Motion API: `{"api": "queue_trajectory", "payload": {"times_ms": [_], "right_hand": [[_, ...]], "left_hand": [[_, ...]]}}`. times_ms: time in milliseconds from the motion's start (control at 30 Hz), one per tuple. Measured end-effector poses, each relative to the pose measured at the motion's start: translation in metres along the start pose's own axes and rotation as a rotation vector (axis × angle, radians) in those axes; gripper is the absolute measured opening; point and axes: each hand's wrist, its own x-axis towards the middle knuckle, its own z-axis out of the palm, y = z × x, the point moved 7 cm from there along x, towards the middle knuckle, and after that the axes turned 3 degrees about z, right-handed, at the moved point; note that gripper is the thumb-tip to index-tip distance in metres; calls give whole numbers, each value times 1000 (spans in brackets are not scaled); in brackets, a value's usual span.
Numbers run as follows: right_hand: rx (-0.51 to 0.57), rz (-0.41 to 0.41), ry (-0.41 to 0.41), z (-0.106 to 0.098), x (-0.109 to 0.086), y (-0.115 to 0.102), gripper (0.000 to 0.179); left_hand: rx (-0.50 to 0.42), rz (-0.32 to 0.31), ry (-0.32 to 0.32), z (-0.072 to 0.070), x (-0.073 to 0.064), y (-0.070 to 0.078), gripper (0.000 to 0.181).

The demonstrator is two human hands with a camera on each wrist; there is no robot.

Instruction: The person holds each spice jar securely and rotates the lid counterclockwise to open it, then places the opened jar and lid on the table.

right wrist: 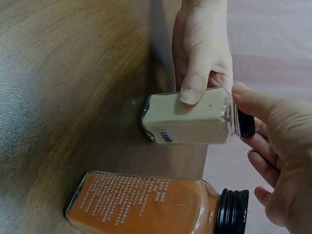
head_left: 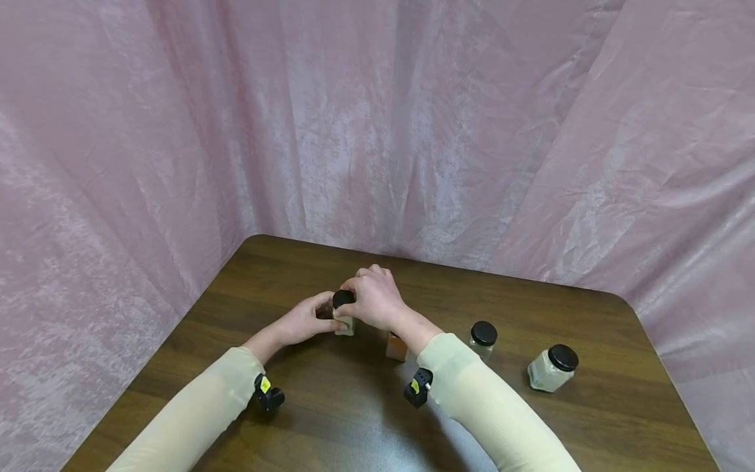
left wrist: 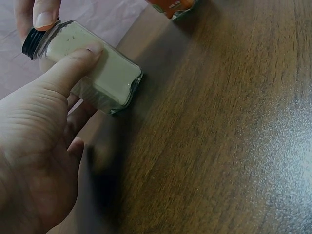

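My left hand (head_left: 299, 322) holds a small glass spice jar (right wrist: 183, 118) of pale cream powder, its thumb across one side and its fingers round the other. On the jar's neck sits a black lid (right wrist: 246, 124), pinched between the thumb and fingers of my right hand (head_left: 377, 299). Upright in the head view, the jar has its base at or just over the tabletop; whether it touches I cannot tell. A barcode shows low on its side in the right wrist view. Beside it stands a black-lidded jar of orange powder (right wrist: 141, 201), partly hidden behind my right wrist in the head view.
To the right on the brown wooden table (head_left: 318, 406) stand a black-lidded jar (head_left: 483, 334), partly behind the right sleeve, and another jar of pale powder (head_left: 550, 371). Pink curtains (head_left: 377, 131) hang behind and along the sides of the table.
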Motion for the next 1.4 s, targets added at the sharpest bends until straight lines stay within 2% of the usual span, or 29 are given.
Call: {"api": "queue_trajectory", "payload": {"times_ms": [1067, 1400], "right_hand": [[40, -41, -91, 5, 5, 1, 44], [41, -75, -114, 7, 10, 0, 42]], "left_hand": [[-19, -10, -9, -2, -2, -2, 43], [36, 4, -6, -4, -2, -3, 44]]}}
